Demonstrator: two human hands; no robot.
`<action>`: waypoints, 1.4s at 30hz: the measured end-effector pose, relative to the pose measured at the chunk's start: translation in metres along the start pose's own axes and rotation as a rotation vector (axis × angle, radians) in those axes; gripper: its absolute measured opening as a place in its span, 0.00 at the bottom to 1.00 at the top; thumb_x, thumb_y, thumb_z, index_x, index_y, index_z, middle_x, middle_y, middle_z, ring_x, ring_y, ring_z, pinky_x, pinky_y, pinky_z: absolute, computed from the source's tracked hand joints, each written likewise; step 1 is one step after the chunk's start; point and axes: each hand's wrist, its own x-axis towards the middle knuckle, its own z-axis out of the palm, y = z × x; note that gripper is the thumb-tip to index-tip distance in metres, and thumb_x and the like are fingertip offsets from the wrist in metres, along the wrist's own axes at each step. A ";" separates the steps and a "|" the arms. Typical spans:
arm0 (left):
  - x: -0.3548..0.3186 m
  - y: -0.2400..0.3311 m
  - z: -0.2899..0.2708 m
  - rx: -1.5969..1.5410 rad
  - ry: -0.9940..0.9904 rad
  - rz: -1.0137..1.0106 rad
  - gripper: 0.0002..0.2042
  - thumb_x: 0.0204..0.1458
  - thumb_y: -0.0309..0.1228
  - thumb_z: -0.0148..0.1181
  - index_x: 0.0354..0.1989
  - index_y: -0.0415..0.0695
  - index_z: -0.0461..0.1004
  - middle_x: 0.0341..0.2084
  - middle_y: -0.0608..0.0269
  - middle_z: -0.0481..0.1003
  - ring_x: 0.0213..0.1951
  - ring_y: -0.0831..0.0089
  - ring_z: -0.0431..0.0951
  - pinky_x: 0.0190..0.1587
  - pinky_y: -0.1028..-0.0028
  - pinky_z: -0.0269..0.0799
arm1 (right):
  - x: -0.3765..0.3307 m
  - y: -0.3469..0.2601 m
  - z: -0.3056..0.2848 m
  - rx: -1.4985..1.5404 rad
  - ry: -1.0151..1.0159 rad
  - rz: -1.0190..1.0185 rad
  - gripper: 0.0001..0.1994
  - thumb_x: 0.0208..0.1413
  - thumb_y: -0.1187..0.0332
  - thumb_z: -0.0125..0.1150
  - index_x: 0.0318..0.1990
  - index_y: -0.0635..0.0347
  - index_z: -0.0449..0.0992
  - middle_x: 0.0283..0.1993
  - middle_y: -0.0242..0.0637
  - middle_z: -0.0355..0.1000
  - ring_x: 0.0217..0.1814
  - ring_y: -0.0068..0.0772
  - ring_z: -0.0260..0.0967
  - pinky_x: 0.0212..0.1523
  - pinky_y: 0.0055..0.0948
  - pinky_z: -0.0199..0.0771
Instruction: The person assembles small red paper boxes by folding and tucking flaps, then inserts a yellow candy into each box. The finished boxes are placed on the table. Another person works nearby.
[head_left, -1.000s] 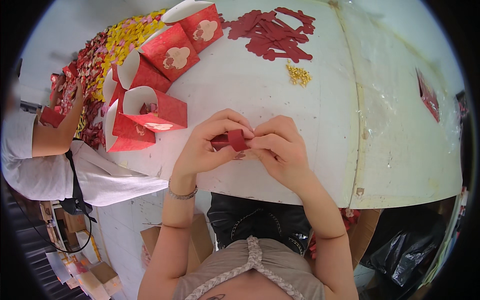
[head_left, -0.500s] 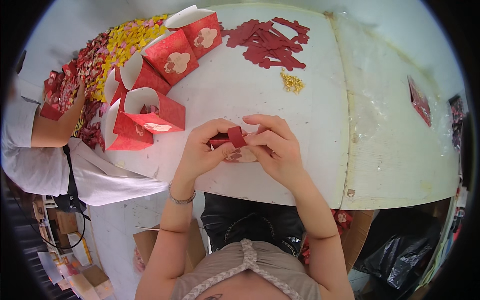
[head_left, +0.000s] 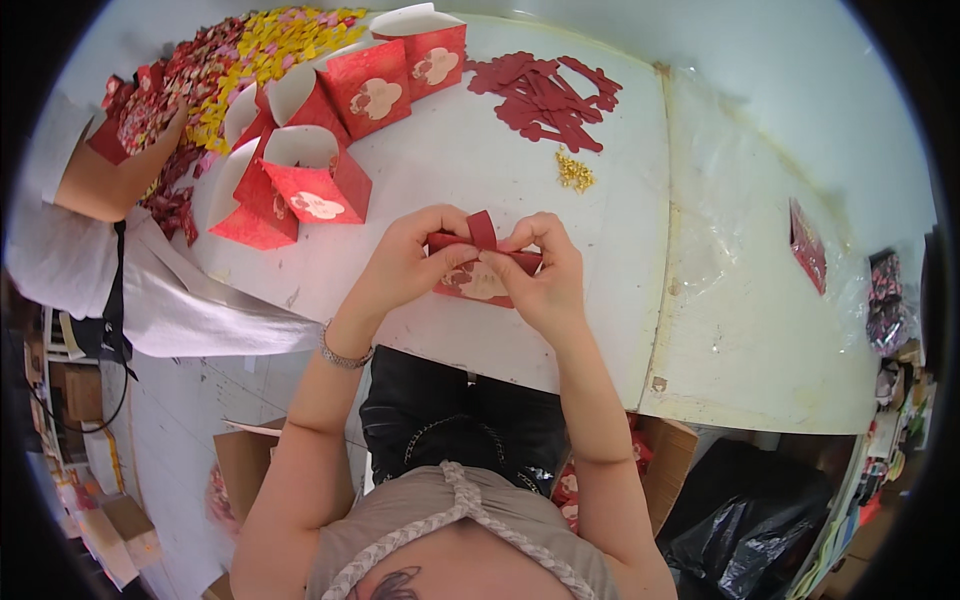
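A small red gift box [head_left: 478,283] with a pale printed label is between my two hands near the table's front edge. A dark red strap [head_left: 482,229] stands up in a loop from its top. My left hand [head_left: 416,255] is closed on the box's left upper part, thumb on the front. My right hand [head_left: 545,268] grips the right upper part, its thumb and fingers pinching at the top beside the strap. My fingers partly hide the box's top edge.
Open red boxes [head_left: 330,185] stand at the left, one with wrapped sweets inside. Behind them lies a heap of sweets [head_left: 270,50]. Dark red strips [head_left: 545,95] and gold fasteners [head_left: 574,173] lie at the back. A co-worker's arm [head_left: 120,185] reaches in at the left.
My hands have shifted along the box's top, and the right fingers have closed in by the strap. The strap now stands more upright. The whole view has shifted slightly.
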 end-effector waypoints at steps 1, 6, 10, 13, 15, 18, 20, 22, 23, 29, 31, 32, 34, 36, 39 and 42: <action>-0.002 -0.001 0.001 -0.032 0.029 -0.042 0.09 0.48 0.17 0.56 0.38 0.37 0.68 0.33 0.63 0.73 0.33 0.79 0.73 0.37 0.81 0.70 | 0.000 -0.001 0.000 0.031 -0.014 0.036 0.13 0.41 0.79 0.65 0.32 0.58 0.68 0.30 0.29 0.67 0.38 0.26 0.64 0.39 0.25 0.67; -0.009 0.010 0.007 0.129 0.075 0.110 0.17 0.47 0.17 0.57 0.46 0.39 0.64 0.33 0.62 0.75 0.35 0.77 0.75 0.39 0.79 0.72 | 0.007 -0.018 -0.008 -0.044 -0.139 -0.009 0.18 0.44 0.76 0.65 0.45 0.59 0.71 0.30 0.29 0.67 0.40 0.25 0.64 0.37 0.25 0.69; -0.010 0.021 0.007 0.104 0.053 0.066 0.22 0.47 0.15 0.56 0.51 0.42 0.59 0.33 0.62 0.73 0.37 0.79 0.74 0.41 0.80 0.71 | 0.019 -0.025 -0.010 0.006 -0.278 -0.087 0.14 0.45 0.76 0.63 0.42 0.61 0.76 0.31 0.30 0.69 0.38 0.25 0.66 0.34 0.23 0.69; -0.011 0.013 0.007 0.013 0.103 0.087 0.24 0.48 0.15 0.55 0.54 0.43 0.56 0.33 0.61 0.73 0.38 0.78 0.74 0.40 0.79 0.71 | 0.018 -0.025 -0.006 -0.028 -0.222 -0.059 0.07 0.45 0.76 0.64 0.34 0.62 0.78 0.31 0.32 0.70 0.34 0.26 0.67 0.33 0.23 0.70; -0.014 0.009 0.014 0.006 0.140 0.090 0.24 0.49 0.16 0.55 0.54 0.43 0.57 0.33 0.60 0.73 0.38 0.77 0.75 0.39 0.79 0.72 | 0.009 -0.023 0.006 0.030 -0.049 0.057 0.04 0.44 0.76 0.64 0.30 0.61 0.79 0.31 0.33 0.70 0.32 0.28 0.68 0.32 0.23 0.70; -0.015 0.009 0.020 -0.012 0.184 0.048 0.24 0.49 0.16 0.55 0.54 0.43 0.57 0.34 0.60 0.74 0.37 0.77 0.75 0.39 0.80 0.72 | 0.004 -0.013 0.013 0.065 0.049 -0.076 0.08 0.43 0.77 0.65 0.34 0.61 0.79 0.29 0.33 0.70 0.28 0.26 0.68 0.31 0.23 0.69; -0.016 0.008 0.021 0.025 0.202 0.067 0.23 0.48 0.17 0.55 0.53 0.43 0.58 0.34 0.60 0.74 0.36 0.76 0.76 0.36 0.79 0.73 | 0.003 -0.017 0.004 -0.092 -0.002 -0.130 0.08 0.43 0.77 0.64 0.34 0.61 0.79 0.28 0.33 0.69 0.29 0.24 0.68 0.30 0.22 0.69; -0.018 0.003 0.020 0.115 0.216 0.148 0.21 0.48 0.19 0.56 0.51 0.43 0.60 0.33 0.61 0.75 0.34 0.75 0.78 0.30 0.78 0.74 | 0.003 -0.019 -0.005 -0.188 -0.051 -0.142 0.08 0.44 0.78 0.64 0.34 0.61 0.78 0.28 0.33 0.69 0.30 0.22 0.69 0.30 0.21 0.69; -0.020 0.002 0.021 0.150 0.205 0.155 0.21 0.48 0.18 0.56 0.51 0.43 0.60 0.34 0.60 0.75 0.34 0.76 0.77 0.31 0.79 0.74 | 0.002 -0.017 -0.008 -0.205 -0.075 -0.121 0.08 0.44 0.78 0.63 0.34 0.61 0.78 0.28 0.33 0.69 0.30 0.22 0.69 0.30 0.20 0.69; -0.032 0.007 0.033 0.146 0.164 0.070 0.20 0.47 0.20 0.60 0.48 0.43 0.62 0.36 0.62 0.74 0.40 0.72 0.76 0.37 0.75 0.74 | -0.015 -0.033 -0.014 -0.166 -0.116 -0.006 0.07 0.42 0.79 0.64 0.32 0.62 0.77 0.27 0.35 0.69 0.29 0.22 0.68 0.28 0.21 0.68; -0.033 0.026 0.015 0.528 0.223 0.294 0.24 0.43 0.24 0.64 0.50 0.46 0.63 0.34 0.63 0.75 0.44 0.67 0.74 0.46 0.69 0.69 | -0.023 -0.041 -0.042 -0.256 -0.187 -0.041 0.07 0.42 0.78 0.64 0.32 0.63 0.77 0.27 0.35 0.69 0.28 0.24 0.68 0.29 0.22 0.67; -0.031 0.036 0.001 0.711 0.249 0.414 0.25 0.41 0.27 0.66 0.50 0.48 0.64 0.32 0.63 0.75 0.47 0.64 0.73 0.50 0.66 0.67 | -0.026 -0.052 -0.072 -0.332 -0.252 -0.085 0.07 0.43 0.78 0.64 0.33 0.63 0.77 0.28 0.35 0.70 0.28 0.25 0.69 0.29 0.23 0.68; -0.024 0.057 -0.062 1.277 0.459 0.555 0.23 0.35 0.29 0.68 0.44 0.51 0.69 0.32 0.65 0.74 0.50 0.66 0.69 0.54 0.62 0.61 | -0.027 -0.090 -0.132 -0.454 -0.669 0.066 0.09 0.43 0.75 0.66 0.35 0.63 0.78 0.31 0.37 0.73 0.30 0.28 0.70 0.31 0.23 0.68; -0.024 0.065 -0.106 1.727 0.394 0.518 0.17 0.30 0.29 0.67 0.34 0.51 0.74 0.33 0.66 0.74 0.50 0.66 0.69 0.56 0.59 0.57 | -0.036 -0.110 -0.154 -0.467 -0.886 0.388 0.14 0.43 0.70 0.68 0.39 0.62 0.78 0.38 0.40 0.74 0.37 0.33 0.71 0.37 0.26 0.70; -0.021 0.059 -0.090 1.580 0.193 0.494 0.08 0.29 0.24 0.64 0.20 0.46 0.71 0.33 0.66 0.73 0.50 0.62 0.70 0.53 0.60 0.62 | -0.036 -0.106 -0.148 -0.694 -0.921 0.014 0.23 0.41 0.64 0.70 0.47 0.61 0.75 0.46 0.43 0.73 0.47 0.38 0.70 0.47 0.31 0.69; -0.020 0.062 -0.052 1.184 0.118 0.776 0.10 0.29 0.18 0.60 0.15 0.42 0.63 0.32 0.66 0.73 0.48 0.59 0.71 0.49 0.63 0.68 | -0.017 -0.067 -0.111 -0.540 -0.631 -0.016 0.40 0.38 0.63 0.73 0.61 0.59 0.59 0.59 0.45 0.63 0.59 0.41 0.62 0.57 0.33 0.62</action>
